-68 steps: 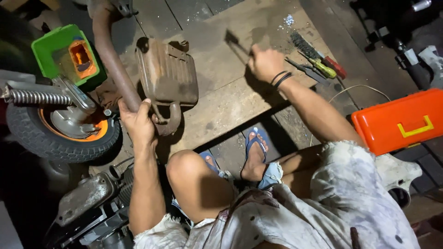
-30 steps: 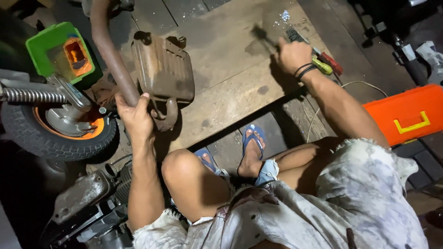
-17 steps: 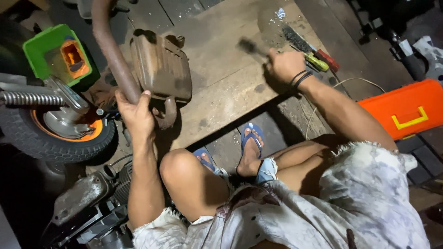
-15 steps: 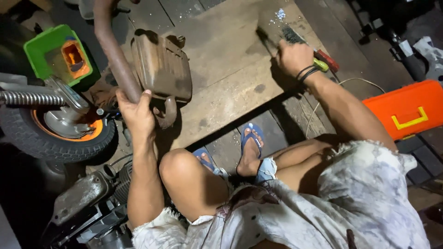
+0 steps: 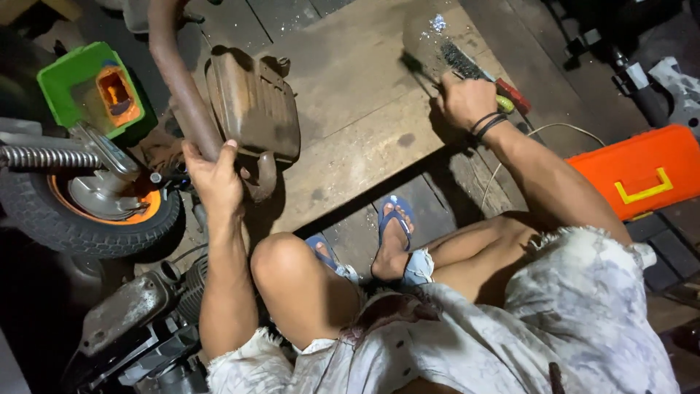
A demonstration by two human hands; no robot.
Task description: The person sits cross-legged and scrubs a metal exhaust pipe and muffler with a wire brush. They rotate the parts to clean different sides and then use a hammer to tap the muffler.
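I squat over a wooden board (image 5: 350,138). My left hand (image 5: 213,175) is closed around the lower end of a rusty curved exhaust pipe (image 5: 171,69), right beside the rusty muffler (image 5: 251,109) lying on the board. My right hand (image 5: 467,98), with dark bands on the wrist, grips a dark slim tool (image 5: 414,64) whose end points up-left. It hovers at the board's far right edge, next to a wire brush (image 5: 463,62) and a green-and-red-handled screwdriver (image 5: 512,100).
A small wheel with an orange rim (image 5: 87,215) and a coil spring (image 5: 33,157) sit at left, behind them a green container (image 5: 84,91). An engine block (image 5: 135,325) is at lower left. An orange toolbox (image 5: 642,171) lies at right beside a thin cable (image 5: 543,131).
My right hand has swung back and forth over the board with the dark tool and is now by the tool pile. My left hand has stayed on the pipe.
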